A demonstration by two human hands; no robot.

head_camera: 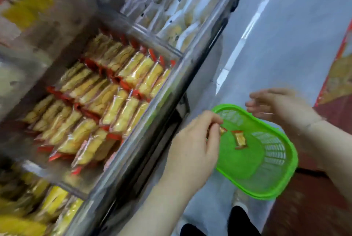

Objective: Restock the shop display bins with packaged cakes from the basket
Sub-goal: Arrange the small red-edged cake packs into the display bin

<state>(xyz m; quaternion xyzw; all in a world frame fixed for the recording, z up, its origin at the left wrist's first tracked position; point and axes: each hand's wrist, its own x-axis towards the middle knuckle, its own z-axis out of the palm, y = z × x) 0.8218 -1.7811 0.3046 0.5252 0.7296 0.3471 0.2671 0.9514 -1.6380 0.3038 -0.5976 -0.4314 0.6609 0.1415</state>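
Left hand (192, 140) pinches a cake pkt (222, 130) at the green basket (276, 188); right hand (280, 104) hovers open, blurred. One pkt (240, 139) left inside. Next, prob: carry to the yellow-cake bin (177, 76).

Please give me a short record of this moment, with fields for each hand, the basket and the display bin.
left hand: left hand pinches a small packaged cake at the basket rim
right hand: right hand blurred, above the basket's far rim, nothing visibly held
basket: green basket, one cake packet lying inside
display bin: middle bin packed with rows of yellow cakes
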